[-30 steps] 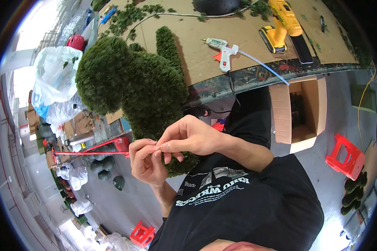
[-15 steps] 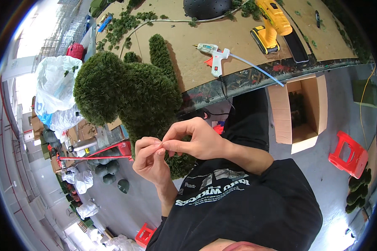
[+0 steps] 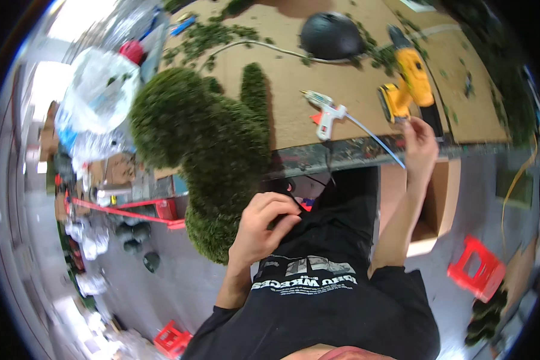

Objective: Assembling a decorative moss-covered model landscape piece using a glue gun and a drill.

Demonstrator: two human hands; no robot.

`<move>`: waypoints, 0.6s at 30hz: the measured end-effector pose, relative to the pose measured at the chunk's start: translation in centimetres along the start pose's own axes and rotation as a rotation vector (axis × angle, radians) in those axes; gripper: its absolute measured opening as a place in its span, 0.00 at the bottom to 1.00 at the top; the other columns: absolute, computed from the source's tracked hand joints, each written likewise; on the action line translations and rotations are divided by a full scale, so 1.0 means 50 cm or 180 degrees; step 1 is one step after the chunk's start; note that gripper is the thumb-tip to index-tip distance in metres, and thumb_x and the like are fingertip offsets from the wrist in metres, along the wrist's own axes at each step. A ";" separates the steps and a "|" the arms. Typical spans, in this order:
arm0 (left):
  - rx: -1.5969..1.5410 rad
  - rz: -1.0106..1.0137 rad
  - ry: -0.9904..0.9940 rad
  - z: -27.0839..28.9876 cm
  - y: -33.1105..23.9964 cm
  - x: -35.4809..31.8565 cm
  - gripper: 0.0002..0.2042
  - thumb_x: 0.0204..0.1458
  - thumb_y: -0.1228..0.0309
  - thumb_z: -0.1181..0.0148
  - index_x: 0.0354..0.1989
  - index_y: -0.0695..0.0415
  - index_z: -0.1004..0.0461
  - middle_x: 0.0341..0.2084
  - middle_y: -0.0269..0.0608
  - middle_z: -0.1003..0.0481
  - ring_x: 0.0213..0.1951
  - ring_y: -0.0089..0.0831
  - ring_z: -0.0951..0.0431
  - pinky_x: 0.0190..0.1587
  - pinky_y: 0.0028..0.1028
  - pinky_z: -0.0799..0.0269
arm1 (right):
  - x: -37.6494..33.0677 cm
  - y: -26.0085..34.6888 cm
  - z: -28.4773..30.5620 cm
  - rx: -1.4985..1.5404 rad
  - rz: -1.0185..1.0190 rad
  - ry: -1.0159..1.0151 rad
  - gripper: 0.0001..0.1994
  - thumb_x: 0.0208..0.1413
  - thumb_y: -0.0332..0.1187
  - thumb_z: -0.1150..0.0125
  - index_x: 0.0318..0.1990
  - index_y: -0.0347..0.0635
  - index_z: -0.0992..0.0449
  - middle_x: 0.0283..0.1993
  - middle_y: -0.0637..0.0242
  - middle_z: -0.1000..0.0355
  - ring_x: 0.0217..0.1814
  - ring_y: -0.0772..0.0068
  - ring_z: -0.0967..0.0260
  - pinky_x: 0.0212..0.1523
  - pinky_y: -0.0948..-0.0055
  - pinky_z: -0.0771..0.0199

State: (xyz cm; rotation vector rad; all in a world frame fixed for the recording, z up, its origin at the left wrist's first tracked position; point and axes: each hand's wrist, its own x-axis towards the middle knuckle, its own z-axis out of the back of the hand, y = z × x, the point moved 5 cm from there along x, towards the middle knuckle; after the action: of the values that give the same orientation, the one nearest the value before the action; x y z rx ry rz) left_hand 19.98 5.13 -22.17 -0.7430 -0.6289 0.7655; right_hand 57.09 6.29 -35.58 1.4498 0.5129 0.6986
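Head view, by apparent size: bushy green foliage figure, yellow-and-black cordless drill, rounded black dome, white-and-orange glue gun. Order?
1. Green figure
2. Cordless drill and black dome: too close to rank; drill longer, dome more compact
3. Glue gun

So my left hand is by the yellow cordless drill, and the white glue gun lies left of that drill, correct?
Not quite: the head view shows your right hand by the yellow cordless drill. The white glue gun does lie left of it.
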 end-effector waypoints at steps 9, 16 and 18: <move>0.0312 -0.0190 -0.0576 0.181 -0.002 -0.071 0.09 0.46 0.82 0.29 0.36 0.56 0.18 0.34 0.35 0.19 0.38 0.36 0.21 0.42 0.34 0.28 | 0.215 -0.111 -0.057 0.0403 0.0510 0.0637 0.31 0.58 0.26 0.27 0.68 0.37 0.33 0.64 0.60 0.27 0.68 0.68 0.31 0.69 0.66 0.34; 0.0861 -0.0261 -0.0922 0.283 0.003 -0.135 0.02 0.54 0.81 0.36 0.33 0.61 0.19 0.32 0.40 0.19 0.37 0.37 0.21 0.43 0.32 0.26 | 0.266 -0.074 -0.093 0.0281 0.0471 0.0581 0.18 0.62 0.27 0.33 0.58 0.39 0.25 0.47 0.67 0.20 0.37 0.78 0.23 0.43 0.75 0.22; 0.0845 -0.0404 -0.0916 0.324 0.015 -0.125 0.04 0.57 0.79 0.39 0.31 0.62 0.20 0.35 0.43 0.18 0.38 0.36 0.21 0.44 0.33 0.26 | 0.303 -0.078 -0.064 0.0242 0.0825 0.0614 0.18 0.61 0.24 0.35 0.58 0.37 0.25 0.42 0.69 0.22 0.29 0.83 0.31 0.32 0.79 0.28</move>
State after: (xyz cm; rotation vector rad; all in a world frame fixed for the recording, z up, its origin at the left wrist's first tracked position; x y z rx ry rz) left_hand 4.30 6.32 -14.74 -0.3481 -0.8071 0.8260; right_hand 66.01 19.29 -38.24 1.5444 0.5087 1.0420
